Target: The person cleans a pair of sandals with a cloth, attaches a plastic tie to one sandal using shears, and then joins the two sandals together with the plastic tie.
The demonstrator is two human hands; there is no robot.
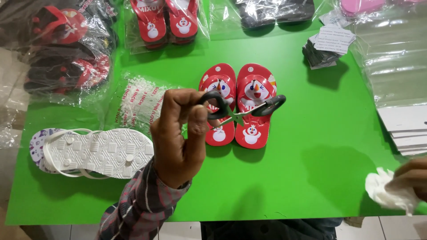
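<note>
Scissors [242,111], black-handled, hang above the green table [311,178], one loop hooked on the left hand [178,133], whose fingers pinch shut around it, blades crossed open over the red slippers [238,104]; steadying that loop looks wise, lest the blades swing; the right hand [411,178], at the near edge, closes on a crumpled white tissue [384,191]; beyond lie bagged slippers [164,20].

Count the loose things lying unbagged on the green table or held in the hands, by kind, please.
Red sandals: 2
White sandals: 2
Scissors, in left hand: 1
White tissue, in right hand: 1
Paper tag stack: 1
Total: 7
</note>
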